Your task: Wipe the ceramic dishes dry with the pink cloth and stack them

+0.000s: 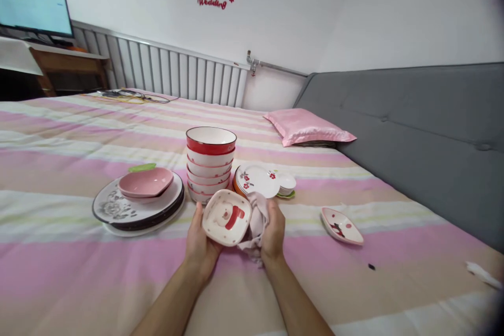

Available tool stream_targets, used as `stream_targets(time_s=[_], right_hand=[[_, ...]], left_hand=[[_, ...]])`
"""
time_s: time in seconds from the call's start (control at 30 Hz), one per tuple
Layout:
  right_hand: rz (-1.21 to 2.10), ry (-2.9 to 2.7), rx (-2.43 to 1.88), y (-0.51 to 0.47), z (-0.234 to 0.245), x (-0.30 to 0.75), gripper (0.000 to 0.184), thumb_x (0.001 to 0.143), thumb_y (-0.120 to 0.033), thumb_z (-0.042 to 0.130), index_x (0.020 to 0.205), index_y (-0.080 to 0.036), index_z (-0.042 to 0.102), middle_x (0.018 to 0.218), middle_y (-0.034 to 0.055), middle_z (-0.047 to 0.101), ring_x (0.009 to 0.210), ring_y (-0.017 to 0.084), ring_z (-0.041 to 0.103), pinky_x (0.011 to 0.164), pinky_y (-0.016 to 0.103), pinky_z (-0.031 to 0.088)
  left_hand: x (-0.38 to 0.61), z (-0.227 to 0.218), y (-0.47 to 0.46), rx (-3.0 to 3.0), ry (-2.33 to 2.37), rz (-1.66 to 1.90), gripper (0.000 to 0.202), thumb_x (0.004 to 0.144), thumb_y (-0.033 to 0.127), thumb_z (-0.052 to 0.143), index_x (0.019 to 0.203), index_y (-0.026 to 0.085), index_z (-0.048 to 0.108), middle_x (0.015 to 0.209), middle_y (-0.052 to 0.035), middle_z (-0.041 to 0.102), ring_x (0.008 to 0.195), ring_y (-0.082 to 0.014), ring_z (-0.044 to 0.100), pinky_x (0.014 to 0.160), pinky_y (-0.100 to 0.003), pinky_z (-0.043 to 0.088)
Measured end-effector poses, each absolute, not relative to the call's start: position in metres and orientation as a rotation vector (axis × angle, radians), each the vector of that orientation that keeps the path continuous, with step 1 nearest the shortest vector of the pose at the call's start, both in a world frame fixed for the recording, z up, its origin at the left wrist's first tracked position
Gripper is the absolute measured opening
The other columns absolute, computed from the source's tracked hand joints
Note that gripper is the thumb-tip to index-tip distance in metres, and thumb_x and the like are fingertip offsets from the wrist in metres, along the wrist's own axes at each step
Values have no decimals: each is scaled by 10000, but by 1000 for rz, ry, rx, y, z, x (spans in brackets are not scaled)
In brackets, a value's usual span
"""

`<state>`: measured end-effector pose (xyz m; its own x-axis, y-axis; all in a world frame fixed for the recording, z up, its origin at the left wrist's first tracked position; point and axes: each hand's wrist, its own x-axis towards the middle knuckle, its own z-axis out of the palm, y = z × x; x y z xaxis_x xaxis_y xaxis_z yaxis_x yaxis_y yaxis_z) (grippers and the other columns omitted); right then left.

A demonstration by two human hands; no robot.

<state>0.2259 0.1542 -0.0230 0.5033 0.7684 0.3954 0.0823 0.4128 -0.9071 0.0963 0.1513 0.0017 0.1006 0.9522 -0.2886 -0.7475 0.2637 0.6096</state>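
Note:
My left hand [200, 241] grips a small square white dish [227, 217] with red dots and a red mark, tilted toward me above the bed. Against the dish's right side, my right hand [272, 232] is closed on a pale pinkish cloth [255, 220]. Just behind the dish stands a stack of red-and-white bowls [210, 163]. To the right of that stack lie several white plates with red flowers [258, 179].
A pink dish [145, 182] rests on a pile of large patterned plates [137, 209] at the left. A small boat-shaped dish [341, 226] lies alone on the striped bedspread [79, 262] at right. A pink pillow [309, 126] and grey headboard [425, 131] are beyond.

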Motion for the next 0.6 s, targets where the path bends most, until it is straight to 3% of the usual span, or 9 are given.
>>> stream_targets(time_s=[0.1, 0.37, 0.6], right_hand=[[453, -980, -1123, 147, -17, 228, 289, 907, -359, 389, 825, -169, 591, 739, 1, 592, 719, 149, 541, 659, 236, 431], [31, -1414, -1087, 139, -9, 217, 229, 847, -152, 464, 979, -180, 648, 969, 76, 681, 945, 186, 613, 859, 330, 477], [57, -1460, -1159, 139, -13, 210, 212, 842, -147, 495, 987, -180, 646, 976, 70, 699, 918, 179, 641, 827, 299, 493]], left_hand=[[97, 3, 149, 356, 745, 1264, 502, 927, 469, 367, 1216, 124, 591, 1128, -154, 679, 978, -273, 665, 832, -415, 547], [99, 5, 136, 408, 774, 1165, 369, 903, 362, 485, 1142, 122, 631, 998, -118, 724, 855, -235, 689, 721, -330, 571], [99, 4, 129, 422, 633, 1046, 304, 908, 310, 506, 1114, 133, 642, 1014, -107, 713, 843, -185, 672, 726, -284, 556]])
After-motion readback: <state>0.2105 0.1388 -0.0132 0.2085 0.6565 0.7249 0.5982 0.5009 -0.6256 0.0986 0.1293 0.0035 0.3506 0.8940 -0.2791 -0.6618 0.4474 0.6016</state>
